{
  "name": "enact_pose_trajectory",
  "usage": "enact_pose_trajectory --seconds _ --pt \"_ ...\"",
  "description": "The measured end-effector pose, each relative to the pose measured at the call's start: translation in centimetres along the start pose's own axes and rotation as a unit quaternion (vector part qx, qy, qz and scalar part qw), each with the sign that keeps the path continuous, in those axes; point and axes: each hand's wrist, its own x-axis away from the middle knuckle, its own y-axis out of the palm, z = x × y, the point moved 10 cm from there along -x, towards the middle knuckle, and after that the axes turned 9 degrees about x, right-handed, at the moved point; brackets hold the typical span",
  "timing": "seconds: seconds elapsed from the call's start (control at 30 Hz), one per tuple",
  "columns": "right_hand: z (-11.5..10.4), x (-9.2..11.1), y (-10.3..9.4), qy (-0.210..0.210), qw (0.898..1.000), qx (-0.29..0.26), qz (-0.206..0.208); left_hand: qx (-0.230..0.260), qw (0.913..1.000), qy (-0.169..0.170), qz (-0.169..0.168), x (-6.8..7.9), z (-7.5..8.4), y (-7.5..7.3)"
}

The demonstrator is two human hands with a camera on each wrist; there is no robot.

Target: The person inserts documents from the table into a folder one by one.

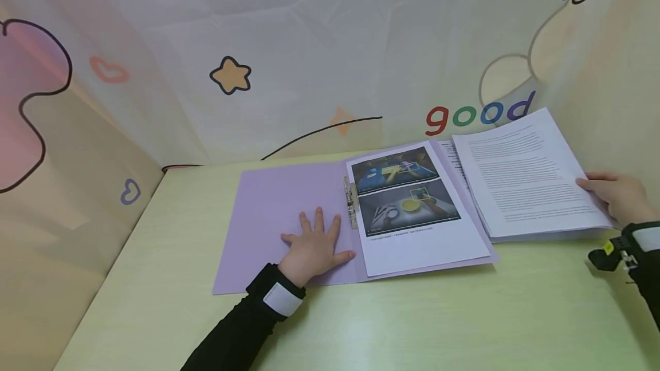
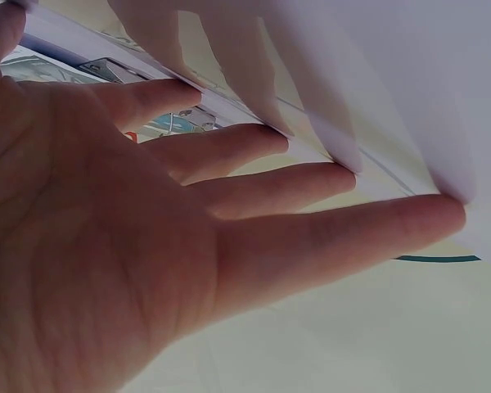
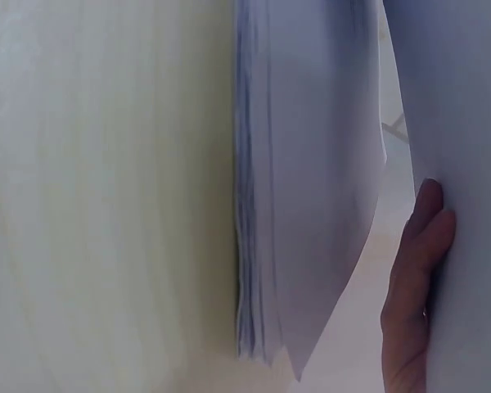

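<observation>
- Head: the stack of printed sheets lies between the right hand and the purple folder, its long axis running away from the person, far end leaning left. The right hand, the nearer one, pinches its long right edge, leftward of the grip. The left hand lies spread on the folder's left cover.
- Left wrist: straight, parted fingers touch the cover, gripping nothing.
- Right wrist: fingertips meet a raised sheet, apart from the pages below; how many sheets are pinched, I cannot tell.
</observation>
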Motion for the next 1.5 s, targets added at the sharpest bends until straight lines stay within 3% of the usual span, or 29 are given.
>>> enact_pose_trajectory --seconds 0.4,0.77,1.1,1.5 --pt "-0.4 0.2 -0.3 -0.004 1.000 -0.007 0.003 0.000 1.0000 0.001 -0.001 0.0 0.0 0.1" --pt "-2.4 1.0 -0.3 -0.036 0.999 0.031 0.003 -0.001 1.0000 0.000 0.000 0.1 0.0 0.0" --pt "-3.8 1.7 0.6 -0.025 0.998 0.051 -0.005 0.004 1.0000 0.000 -0.001 0.2 0.0 -0.1" --pt "-5.2 2.2 1.5 -0.042 0.998 0.050 -0.009 -0.001 1.0000 -0.001 -0.005 -0.1 -0.1 0.2"
